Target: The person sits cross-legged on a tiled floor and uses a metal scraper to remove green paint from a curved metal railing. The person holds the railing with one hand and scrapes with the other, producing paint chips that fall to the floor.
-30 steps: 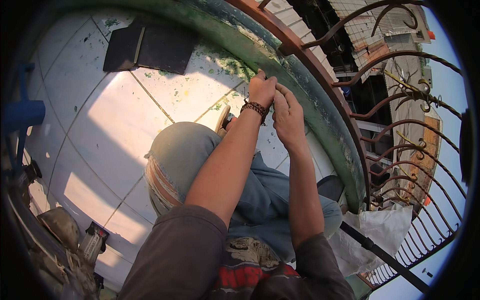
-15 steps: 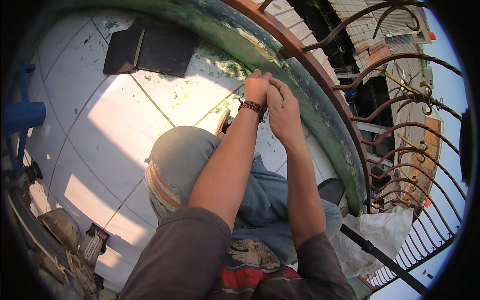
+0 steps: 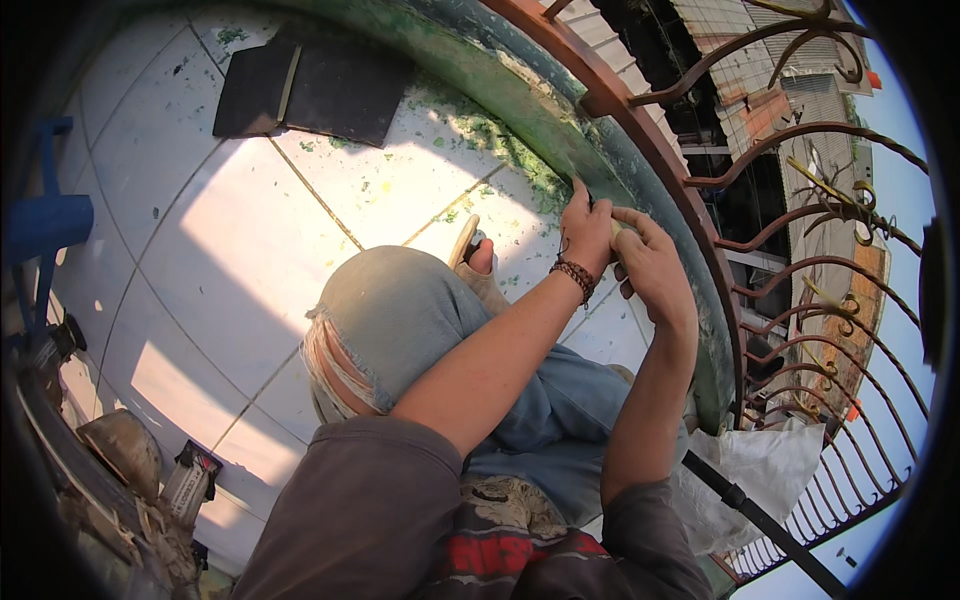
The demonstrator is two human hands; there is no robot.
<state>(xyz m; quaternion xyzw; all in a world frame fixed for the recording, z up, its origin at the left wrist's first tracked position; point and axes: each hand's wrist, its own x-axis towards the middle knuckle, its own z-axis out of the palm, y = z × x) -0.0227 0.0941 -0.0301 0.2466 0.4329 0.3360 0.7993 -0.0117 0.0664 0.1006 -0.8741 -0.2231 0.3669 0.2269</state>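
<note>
My left hand [image 3: 587, 238], with a beaded bracelet [image 3: 574, 276] at its wrist, is closed beside the low green wall [image 3: 610, 180], index finger stretched toward its face. My right hand [image 3: 655, 268] meets it from the right, fingers curled. Between the two hands a small pale end shows, and a dark bit peeks out by the left fingers; what they grip is mostly hidden and its kind cannot be made out. Green paint flakes [image 3: 525, 165] lie on the white tiles along the foot of the wall. Its paint is worn and patchy.
A dark folded sheet [image 3: 335, 95] lies on the tiles at the far left. A blue stand [image 3: 50, 222] and cluttered gear [image 3: 125, 450] are at the left edge. Rusty railing [image 3: 660, 150] tops the wall. A white sack [image 3: 750, 480] and a black pole [image 3: 760, 520] are at right.
Both hands have shifted right and nearer to me along the wall. The right hand, earlier laid over the left, now curls beside it. My foot shows more.
</note>
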